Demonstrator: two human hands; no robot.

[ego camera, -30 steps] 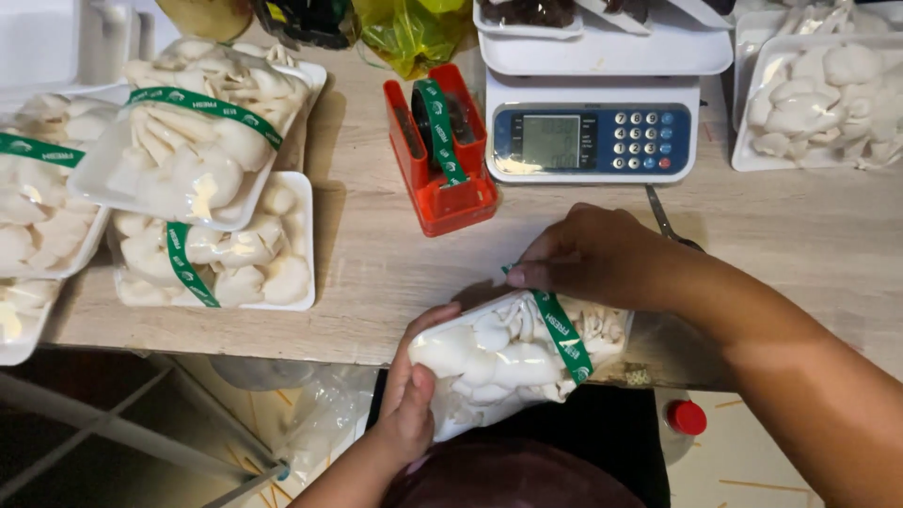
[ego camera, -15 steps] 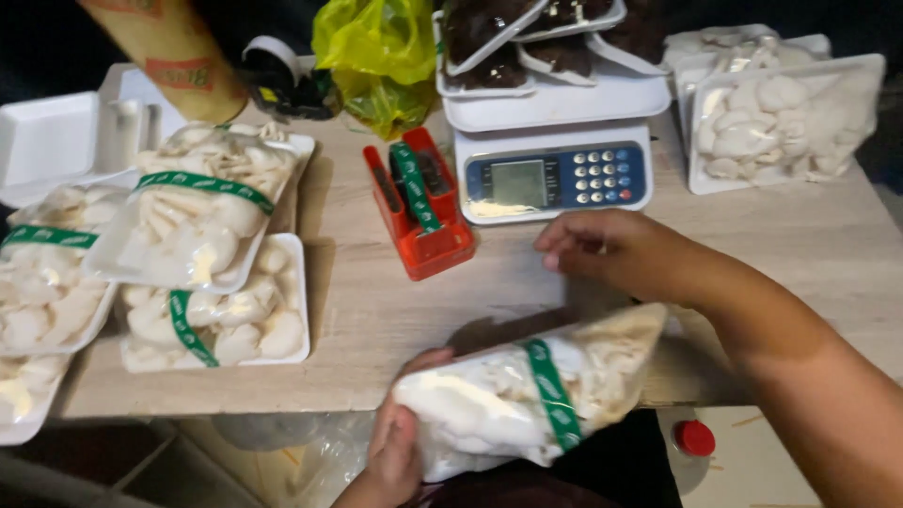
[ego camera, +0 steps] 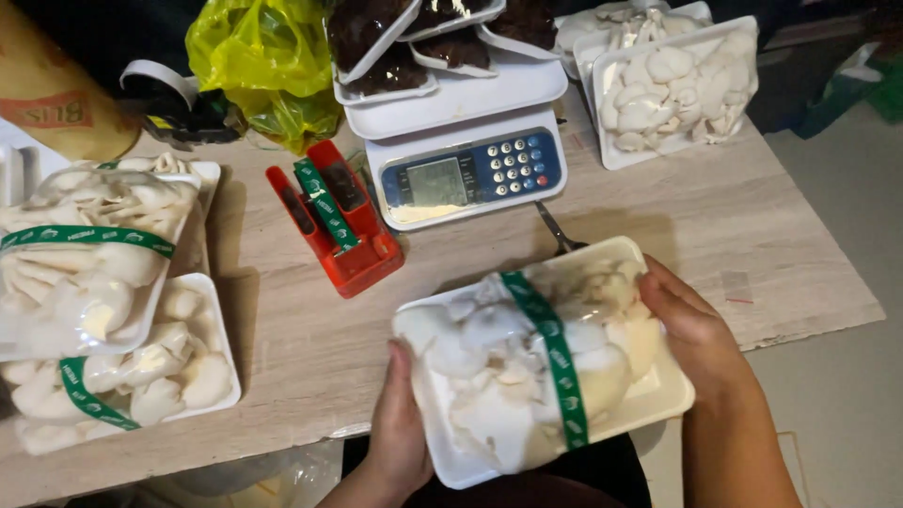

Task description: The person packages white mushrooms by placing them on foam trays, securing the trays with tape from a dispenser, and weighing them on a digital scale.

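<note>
Here, a white tray of mushrooms point(ego camera: 527, 367) held up in both hands, just over the near edge of the worktop point(ego camera: 282, 339)
Wrapped in clear film, with a green band of tape point(ego camera: 555, 357) running across the middle
Left hand point(ego camera: 400, 423) at the near left corner of the tray, thumb lying on top, other fingers hidden underneath
Right hand point(ego camera: 691, 329) at the far right side, fingers curled snug around the rim
Both hands closed on the tray

Just beyond the tray, a red tape holder point(ego camera: 334, 221) with green tape in it, resting on the worktop
Beside that, a white scale point(ego camera: 470, 160) with a blue front and small buttons
On top of the scale, trays of dark mushrooms point(ego camera: 395, 42)
To the far right, another tray of white mushrooms point(ego camera: 673, 89), no green band seen on it
To the left, a stack of wrapped trays point(ego camera: 94, 292) with green bands, well apart from the hands
At the back, a yellow plastic bag point(ego camera: 263, 61) near the scale
</note>
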